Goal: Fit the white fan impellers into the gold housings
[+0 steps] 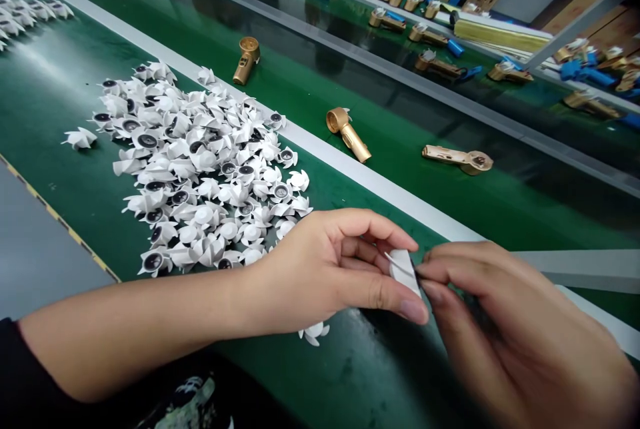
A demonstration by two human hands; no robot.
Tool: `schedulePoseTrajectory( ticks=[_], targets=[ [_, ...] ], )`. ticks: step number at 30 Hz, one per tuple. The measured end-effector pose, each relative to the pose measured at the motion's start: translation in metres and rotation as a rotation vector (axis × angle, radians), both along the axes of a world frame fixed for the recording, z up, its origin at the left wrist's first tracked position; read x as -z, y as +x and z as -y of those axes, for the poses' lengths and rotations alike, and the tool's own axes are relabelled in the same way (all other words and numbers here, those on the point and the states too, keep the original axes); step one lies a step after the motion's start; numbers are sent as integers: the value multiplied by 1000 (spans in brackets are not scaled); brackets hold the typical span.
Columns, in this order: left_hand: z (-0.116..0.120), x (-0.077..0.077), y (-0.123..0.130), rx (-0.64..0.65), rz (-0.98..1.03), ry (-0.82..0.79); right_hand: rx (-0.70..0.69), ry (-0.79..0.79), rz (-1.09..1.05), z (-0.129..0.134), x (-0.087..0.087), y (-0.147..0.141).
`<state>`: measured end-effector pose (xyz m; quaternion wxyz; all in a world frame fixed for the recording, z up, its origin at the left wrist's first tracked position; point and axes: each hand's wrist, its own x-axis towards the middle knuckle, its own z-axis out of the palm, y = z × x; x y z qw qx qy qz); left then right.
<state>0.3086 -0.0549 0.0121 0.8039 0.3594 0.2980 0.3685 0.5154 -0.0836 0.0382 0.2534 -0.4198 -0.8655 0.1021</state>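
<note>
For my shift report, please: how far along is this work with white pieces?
Looks done: gold housings with blue parts on the far belt. In hand: one white piece between left hand and right hand. Still left: a large pile of white finned pieces.

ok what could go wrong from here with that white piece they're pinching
The white plastic piece is pinched lightly between the left hand and right hand, so it could slip and drop. A loose white rotor lies just below the left hand, where a small movement might knock it. The heaped rotors sit close to the left forearm, so a careless sweep could scatter them.
</note>
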Motion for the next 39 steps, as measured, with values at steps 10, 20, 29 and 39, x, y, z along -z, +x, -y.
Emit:
schedulePoseTrajectory(
  ticks=[10, 20, 29, 39],
  targets=[
    [-12, -7, -7, -170, -92, -51, 487, 89, 306, -124, 10, 35],
    [-13, -16, -16, -207, -57, 0, 383, -31, 303, -155, 11, 49],
    [-9, -14, -13, -243, -119, 112, 249, -385, -394, -26, -9, 11],
    [-6, -12, -11, -247, -165, 226, 149, -308, -167, -21, -3, 15]
  ],
)
